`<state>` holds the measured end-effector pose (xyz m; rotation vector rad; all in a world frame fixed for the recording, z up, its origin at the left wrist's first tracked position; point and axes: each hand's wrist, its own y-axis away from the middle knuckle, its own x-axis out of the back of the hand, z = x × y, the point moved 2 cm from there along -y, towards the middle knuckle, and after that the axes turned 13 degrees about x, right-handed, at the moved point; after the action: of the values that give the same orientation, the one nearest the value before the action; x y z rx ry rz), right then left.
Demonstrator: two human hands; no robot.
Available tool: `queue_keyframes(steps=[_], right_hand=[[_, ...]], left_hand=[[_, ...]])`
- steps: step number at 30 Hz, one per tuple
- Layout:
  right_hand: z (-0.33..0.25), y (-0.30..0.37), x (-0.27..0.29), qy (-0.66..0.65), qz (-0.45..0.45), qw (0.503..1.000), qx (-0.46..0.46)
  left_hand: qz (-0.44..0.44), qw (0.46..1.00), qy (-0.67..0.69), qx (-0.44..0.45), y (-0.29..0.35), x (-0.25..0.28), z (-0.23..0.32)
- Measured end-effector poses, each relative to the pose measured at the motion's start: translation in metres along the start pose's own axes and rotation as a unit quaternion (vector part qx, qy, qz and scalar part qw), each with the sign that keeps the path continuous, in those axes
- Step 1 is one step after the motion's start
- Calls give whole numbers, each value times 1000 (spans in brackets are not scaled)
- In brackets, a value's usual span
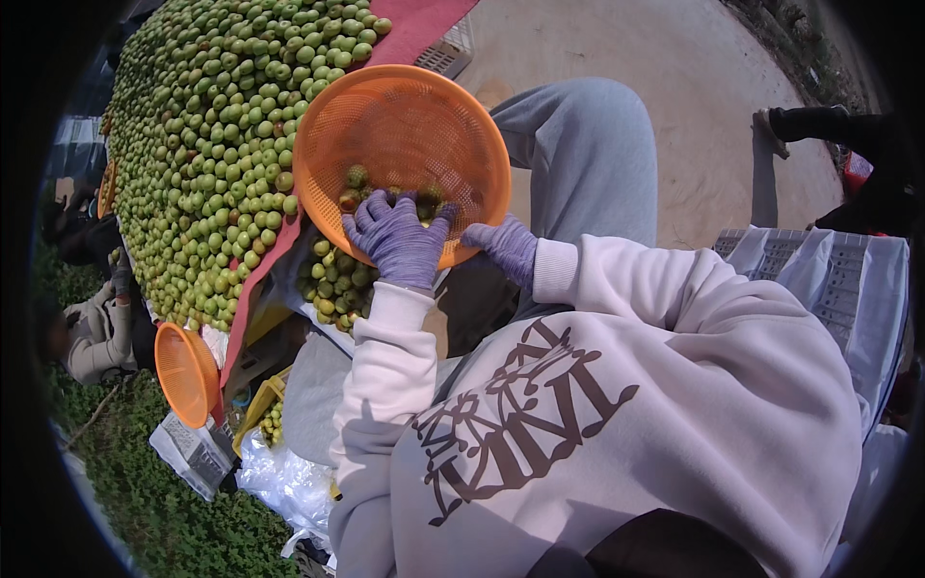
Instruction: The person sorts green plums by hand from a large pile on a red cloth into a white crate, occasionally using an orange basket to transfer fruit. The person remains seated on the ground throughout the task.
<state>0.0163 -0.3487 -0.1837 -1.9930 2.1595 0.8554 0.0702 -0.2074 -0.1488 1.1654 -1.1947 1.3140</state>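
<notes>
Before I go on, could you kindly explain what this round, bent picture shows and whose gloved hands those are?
A wide fisheye camera on a person's head looks down, so straight edges curve. The two purple-gloved hands are that person's own. The left hand reaches into a round orange plastic mesh basket, resting on the few small greenish-brown fruits inside. The right hand grips the basket's near rim. Beside it, a big heap of small green fruit lies on a red cloth.

Bright sunlight, hard shadows, fisheye-bent dark rim
</notes>
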Motion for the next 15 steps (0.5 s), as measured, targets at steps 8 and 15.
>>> queue_keyframes(steps=[8, 15], right_hand=[[11, -7, 4, 62, -44, 995, 70], [14, -4, 11, 50, -63, 996, 31]], left_hand=[[25, 998, -62, 7, -6, -6, 20], [30, 923, 382, -32, 8, 5, -7]])
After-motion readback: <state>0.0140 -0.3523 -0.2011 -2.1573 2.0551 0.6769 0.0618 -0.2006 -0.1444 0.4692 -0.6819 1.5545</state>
